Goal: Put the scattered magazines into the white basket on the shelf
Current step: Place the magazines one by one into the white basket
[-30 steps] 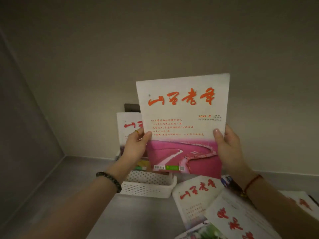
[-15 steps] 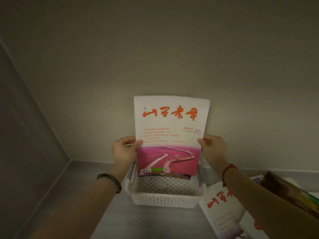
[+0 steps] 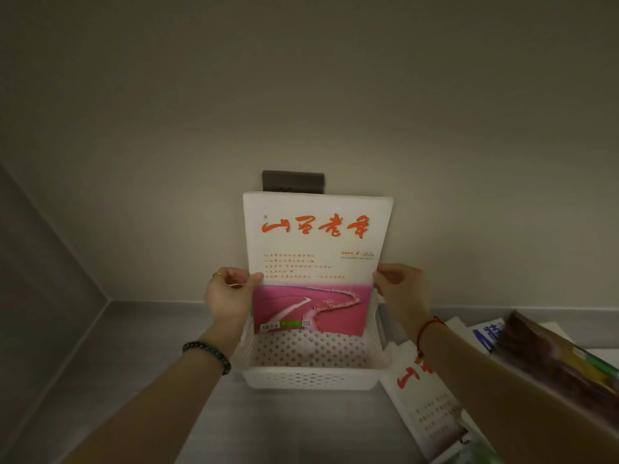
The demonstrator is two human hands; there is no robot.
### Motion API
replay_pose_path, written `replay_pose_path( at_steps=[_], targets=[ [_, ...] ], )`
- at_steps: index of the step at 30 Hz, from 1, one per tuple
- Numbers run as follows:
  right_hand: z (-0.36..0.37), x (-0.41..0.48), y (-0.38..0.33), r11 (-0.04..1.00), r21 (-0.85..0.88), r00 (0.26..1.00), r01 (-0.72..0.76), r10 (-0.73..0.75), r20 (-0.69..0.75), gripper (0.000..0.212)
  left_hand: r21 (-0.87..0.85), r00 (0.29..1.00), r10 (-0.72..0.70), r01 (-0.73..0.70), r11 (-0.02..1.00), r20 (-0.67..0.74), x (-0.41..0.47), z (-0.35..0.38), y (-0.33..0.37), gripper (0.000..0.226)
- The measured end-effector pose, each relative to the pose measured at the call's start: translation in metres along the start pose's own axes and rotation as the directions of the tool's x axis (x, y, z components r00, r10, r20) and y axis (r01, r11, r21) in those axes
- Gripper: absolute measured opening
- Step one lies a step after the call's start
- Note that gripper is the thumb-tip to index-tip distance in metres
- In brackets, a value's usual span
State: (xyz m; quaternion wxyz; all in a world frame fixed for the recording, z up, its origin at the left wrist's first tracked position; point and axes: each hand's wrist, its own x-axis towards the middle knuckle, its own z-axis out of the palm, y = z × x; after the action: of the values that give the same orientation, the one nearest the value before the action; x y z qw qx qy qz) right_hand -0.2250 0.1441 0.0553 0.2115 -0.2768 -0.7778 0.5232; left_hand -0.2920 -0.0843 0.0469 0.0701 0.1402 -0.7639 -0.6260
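Observation:
A white magazine (image 3: pixel 315 249) with red brush title and a pink landscape photo stands upright in the white perforated basket (image 3: pixel 311 380), leaning toward the back wall. Its lower edge is down inside the basket's rear part. My left hand (image 3: pixel 231 293) pinches its left edge, and my right hand (image 3: pixel 402 289) pinches its right edge. Whether other magazines stand behind it is hidden. More magazines (image 3: pixel 425 410) lie scattered on the shelf to the right of the basket, partly under my right forearm.
The grey shelf surface (image 3: pixel 140 380) runs left to a side wall (image 3: pixel 40 279). A dark wall plate (image 3: pixel 293 180) sits above the magazine. A brownish booklet (image 3: pixel 556 360) and a blue-lettered paper (image 3: pixel 485 334) lie at far right.
The magazine has gone from raised in front of me down into the basket, both hands still on its edges. The view has shifted so the basket sits centred.

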Motion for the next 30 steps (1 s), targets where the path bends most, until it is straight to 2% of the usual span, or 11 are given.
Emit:
replay_pose_path(
  at_steps=[4,9,15,19,21,23,26,27,28,30],
  targets=[
    [-0.031,-0.009,0.005,0.998,-0.047,0.996,0.032,-0.028,0.08,0.024,-0.027,0.994,0.066,-0.064,0.998,0.087,-0.023,-0.001,0.003,0.027],
    [-0.114,-0.022,0.008,0.981,-0.139,0.982,0.138,-0.117,0.146,0.028,-0.014,0.944,0.181,-0.184,0.983,0.276,-0.069,0.005,0.006,0.026],
    [-0.222,-0.039,0.037,0.946,-0.31,0.993,0.099,-0.076,0.085,0.031,-0.058,0.888,0.159,-0.148,0.987,0.433,-0.138,0.045,0.009,0.026],
    [-0.27,-0.055,0.069,0.868,-0.49,0.996,0.084,-0.055,0.074,0.025,-0.072,0.818,0.132,-0.111,0.991,0.56,-0.185,0.082,0.002,0.022],
    [-0.289,-0.06,0.09,0.844,-0.536,0.994,0.037,0.027,0.11,0.03,-0.013,0.789,0.068,-0.076,0.997,0.611,-0.207,0.101,-0.008,0.02],
    [-0.304,-0.063,0.111,0.825,-0.565,0.982,-0.013,0.118,0.15,0.028,0.049,0.756,-0.013,-0.025,0.998,0.655,-0.228,0.118,-0.021,0.03],
    [-0.323,-0.067,0.136,0.856,-0.48,0.964,-0.192,0.256,0.072,0.019,0.071,0.705,-0.212,0.223,0.972,0.677,-0.253,0.138,-0.036,0.038],
    [-0.33,-0.068,0.146,0.872,-0.406,0.95,-0.272,0.31,0.03,0.02,0.129,0.691,-0.238,0.207,0.97,0.683,-0.259,0.144,-0.04,0.044],
    [-0.336,-0.068,0.155,0.868,-0.36,0.93,-0.342,0.368,0.004,0.023,0.216,0.678,-0.241,0.122,0.969,0.694,-0.265,0.149,-0.045,0.051],
    [-0.343,-0.069,0.173,0.822,-0.382,0.891,-0.423,0.454,-0.009,0.025,0.336,0.652,-0.253,-0.003,0.942,0.715,-0.276,0.158,-0.049,0.058]
  ],
)
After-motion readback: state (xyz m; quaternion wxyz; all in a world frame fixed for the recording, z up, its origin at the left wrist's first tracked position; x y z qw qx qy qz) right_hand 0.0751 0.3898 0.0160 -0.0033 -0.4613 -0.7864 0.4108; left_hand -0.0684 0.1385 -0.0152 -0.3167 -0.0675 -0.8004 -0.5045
